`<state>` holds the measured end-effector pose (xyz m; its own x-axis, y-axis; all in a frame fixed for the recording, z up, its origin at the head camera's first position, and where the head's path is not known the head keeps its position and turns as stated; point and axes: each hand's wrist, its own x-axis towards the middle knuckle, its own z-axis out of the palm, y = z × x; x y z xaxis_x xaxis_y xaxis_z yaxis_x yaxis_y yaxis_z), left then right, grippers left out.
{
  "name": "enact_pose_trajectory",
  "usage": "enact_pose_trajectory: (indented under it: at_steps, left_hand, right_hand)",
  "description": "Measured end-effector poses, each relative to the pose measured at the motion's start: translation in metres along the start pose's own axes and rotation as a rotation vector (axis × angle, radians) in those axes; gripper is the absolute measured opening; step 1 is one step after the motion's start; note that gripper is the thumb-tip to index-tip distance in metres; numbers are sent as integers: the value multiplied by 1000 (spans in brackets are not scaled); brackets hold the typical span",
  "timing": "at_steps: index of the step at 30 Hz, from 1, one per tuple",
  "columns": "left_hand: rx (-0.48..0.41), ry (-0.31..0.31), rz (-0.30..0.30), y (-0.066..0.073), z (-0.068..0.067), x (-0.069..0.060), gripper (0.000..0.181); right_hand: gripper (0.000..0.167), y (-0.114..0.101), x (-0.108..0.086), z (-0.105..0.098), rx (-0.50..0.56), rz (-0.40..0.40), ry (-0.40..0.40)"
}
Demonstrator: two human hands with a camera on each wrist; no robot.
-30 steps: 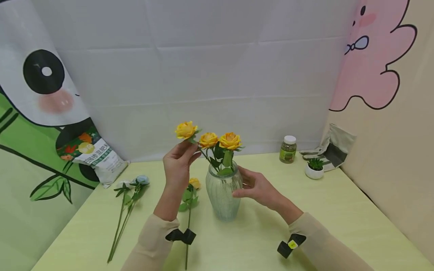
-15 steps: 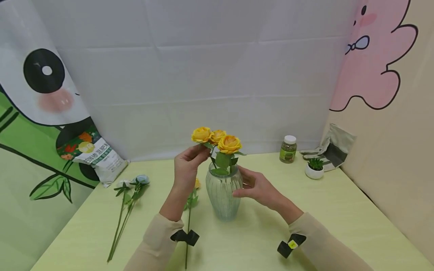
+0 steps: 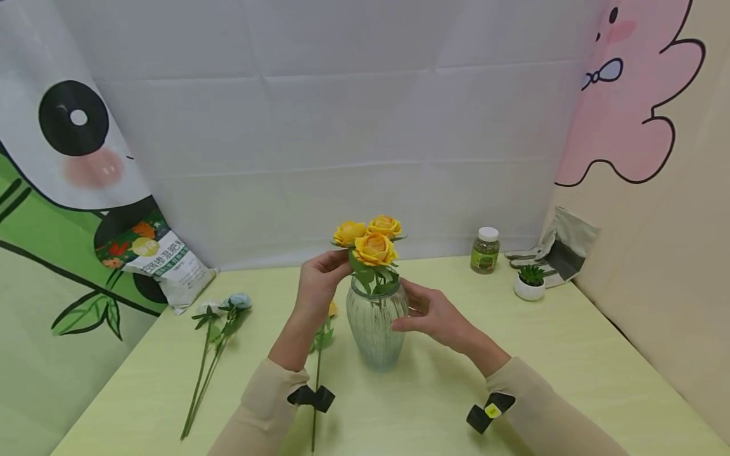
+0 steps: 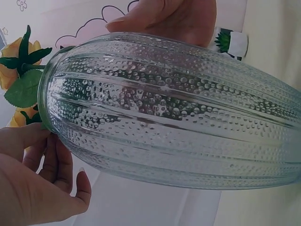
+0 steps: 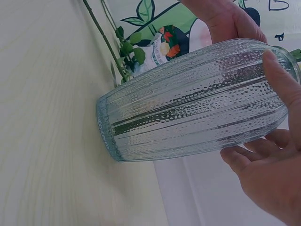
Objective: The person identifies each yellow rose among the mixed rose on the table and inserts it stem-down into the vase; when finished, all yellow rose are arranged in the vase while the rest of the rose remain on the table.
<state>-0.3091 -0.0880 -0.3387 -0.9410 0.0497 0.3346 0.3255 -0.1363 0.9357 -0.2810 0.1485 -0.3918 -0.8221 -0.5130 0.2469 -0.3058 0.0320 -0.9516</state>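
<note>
Three yellow roses (image 3: 375, 249) stand bunched in a ribbed, clear glass vase (image 3: 377, 329), upright on the table. My left hand (image 3: 320, 282) is at the left of the blooms, just above the rim, pinching at a rose; its fingertips are partly hidden by leaves. In the left wrist view, the left hand's fingers (image 4: 40, 141) bend in beside the vase mouth. My right hand (image 3: 436, 316) holds the upper right side of the vase, thumb in front and fingers behind. Through the right wrist view, the vase (image 5: 197, 103) shows its base on the table.
Another yellow rose's stem (image 3: 317, 380) lies left of the vase, partly behind my left arm. Farther left lie a blue flower (image 3: 239, 302) and a white one. A printed bag (image 3: 165, 259), a lidded jar (image 3: 485, 252), a potted succulent (image 3: 530, 284) and a grey pouch (image 3: 564, 247) stand at the back.
My left hand has moved right and slightly down with its rose, toward the vase. The blooms have drawn together and shifted around, one now in front. My right hand stays on the vase.
</note>
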Motion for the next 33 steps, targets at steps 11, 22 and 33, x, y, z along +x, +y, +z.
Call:
enact_pose_trajectory:
  at_steps: [11,22,33]
  left_hand:
    - [37,-51,-51,0,-4,0,28]
    - [-120,-125,-63,0,-19,2,20]
    - [261,-73,-118,-35,-63,11,23]
  right_hand:
    - [93,0,-1,0,2,-7,0]
    - [94,0,-1,0,14,-6,-1]
    - [95,0,-2,2,8,-3,4]
